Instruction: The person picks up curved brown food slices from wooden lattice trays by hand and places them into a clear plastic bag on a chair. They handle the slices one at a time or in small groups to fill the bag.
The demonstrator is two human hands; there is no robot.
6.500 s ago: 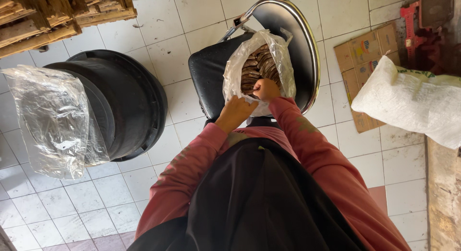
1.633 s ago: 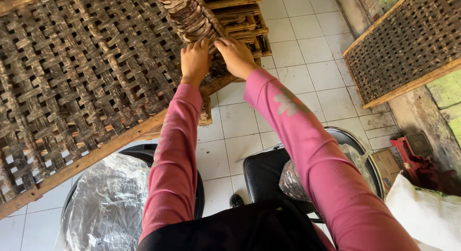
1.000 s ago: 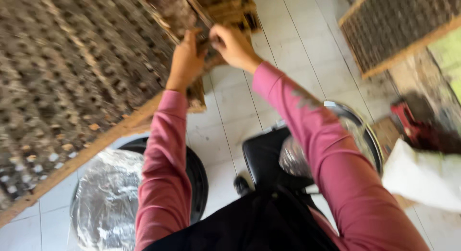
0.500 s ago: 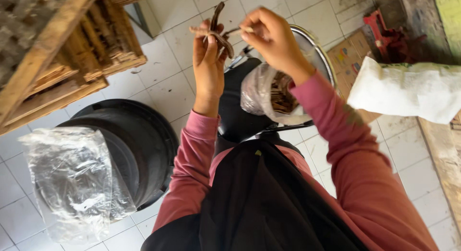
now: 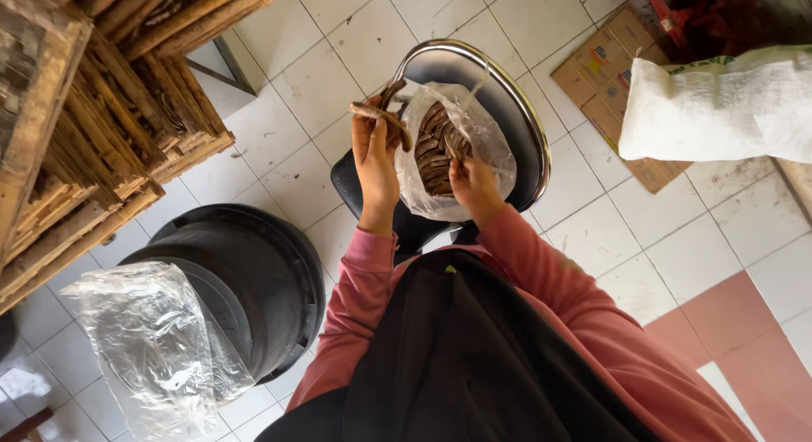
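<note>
My left hand (image 5: pixel 375 159) is raised over a black stool seat (image 5: pixel 397 226), gripping a few thin brown dried strips (image 5: pixel 382 114) that stick up out of it. My right hand (image 5: pixel 472 181) reaches into a clear plastic bag (image 5: pixel 486 146) full of the same brown strips (image 5: pixel 436 150); its fingertips are hidden among them. The bag rests on a round metal tray (image 5: pixel 516 95) lying on the stool. Pink sleeves and a black apron fill the lower part of the view.
A black tub (image 5: pixel 254 281) stands on the white tiled floor at lower left, with a crumpled clear plastic bag (image 5: pixel 156 349) draped over it. Stacked wooden woven racks (image 5: pixel 93 112) fill the upper left. A white sack (image 5: pixel 719 104) and flattened cardboard (image 5: pixel 609 87) lie at right.
The view has swung down from the woven racks to the stool. My hands left the racks carrying strips; my right hand has now dropped into the bag, while my left still holds strips.
</note>
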